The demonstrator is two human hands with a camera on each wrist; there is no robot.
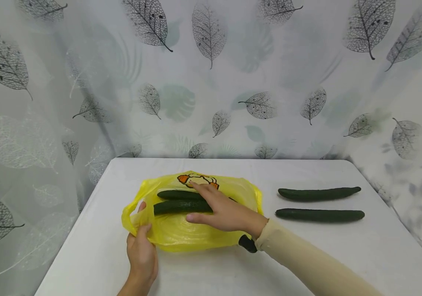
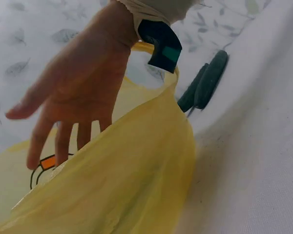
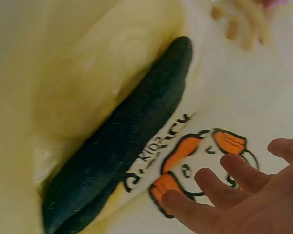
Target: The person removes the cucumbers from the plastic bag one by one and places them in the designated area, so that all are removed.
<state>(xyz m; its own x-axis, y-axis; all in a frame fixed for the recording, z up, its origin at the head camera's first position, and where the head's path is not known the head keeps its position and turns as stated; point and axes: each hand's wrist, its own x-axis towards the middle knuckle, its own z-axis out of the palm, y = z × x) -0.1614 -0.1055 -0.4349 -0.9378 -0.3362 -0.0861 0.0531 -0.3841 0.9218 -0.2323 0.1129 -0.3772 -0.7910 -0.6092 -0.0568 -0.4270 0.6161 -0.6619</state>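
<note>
Yellow plastic is pinched between the thumb and fingers of the left hand [image 1: 142, 253], which holds the bag [image 1: 192, 238] by its loop at the left; the right hand [image 1: 223, 207] reaches over the bag's mouth, fingers extended and thumb apart, gripping nothing, though whether its palm touches anything below cannot be told. Partly under it, inside the bag, the nearer cucumber [image 1: 181, 206] and the farther cucumber [image 1: 175, 194] lie side by side, their left ends towards the left hand. That side looks like the weak point: should the pinch slacken, the limp film would probably sag over the mouth, since nothing stiff backs the rim, and a hard tug there could tear it. Pulling the right hand out too fast might drag the bag along, because the dark wrist piece [image 1: 247, 243] and the sleeve [image 1: 307, 259] sit close enough to snag. Just beyond the bag's right side, on the white table [image 1: 381, 246], the back loose cucumber [image 1: 319, 194] and the front loose cucumber [image 1: 319, 215] lie nearly parallel; being rounded, either could roll if the forearm brushed it. Behind hangs a leaf-patterned curtain [image 1: 233, 82].
</note>
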